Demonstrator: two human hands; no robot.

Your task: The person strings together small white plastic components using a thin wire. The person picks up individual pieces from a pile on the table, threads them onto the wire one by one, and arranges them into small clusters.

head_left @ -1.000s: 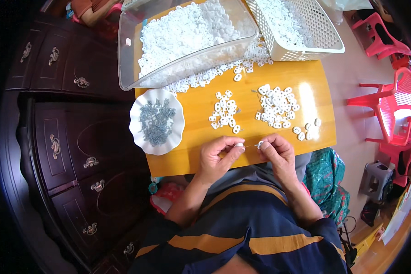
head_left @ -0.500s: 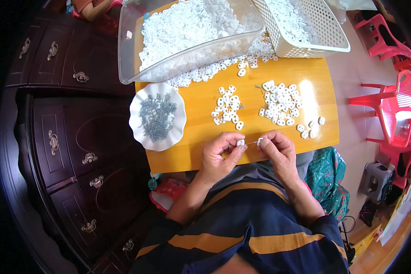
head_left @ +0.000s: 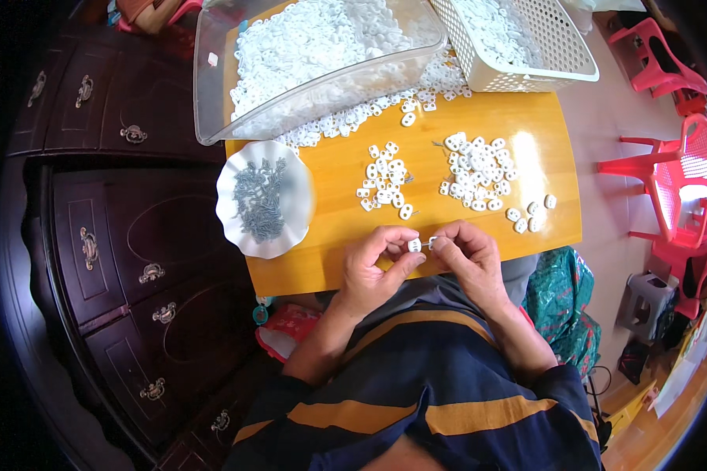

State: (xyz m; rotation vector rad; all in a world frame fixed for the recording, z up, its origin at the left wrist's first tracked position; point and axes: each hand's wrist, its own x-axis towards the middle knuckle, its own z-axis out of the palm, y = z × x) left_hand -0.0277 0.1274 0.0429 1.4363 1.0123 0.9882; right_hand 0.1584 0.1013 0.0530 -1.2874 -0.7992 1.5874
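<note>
Over the table's near edge, my left hand (head_left: pixel 379 265) pinches a small oval white plastic piece (head_left: pixel 415 246) between thumb and fingertips. A thin metal pin, perhaps a spring, bridges the short gap from it to a second small white plastic piece (head_left: pixel 433 242). That second piece is held in the fingertips of my right hand (head_left: pixel 474 263), partly hidden by them. Just beyond my hands lie two piles of white two-holed pieces, a left pile (head_left: pixel 384 178) and a larger right pile (head_left: pixel 479 174). Several loose oval pieces (head_left: pixel 533 209) lie to the right.
On the left, a scalloped white bowl (head_left: pixel 299 230) holds grey metal bits (head_left: pixel 261 202). A clear plastic bin (head_left: pixel 211 102) and a perforated basket (head_left: pixel 561 76), both with white pieces, stand at the back. Dark drawers (head_left: pixel 118 220) flank the table (head_left: pixel 338 267); red chairs (head_left: pixel 667 169) stand right.
My right hand has moved left, bringing its white piece closer to the one in my left hand. The gap between the two pieces is smaller. The view has shifted slightly.
</note>
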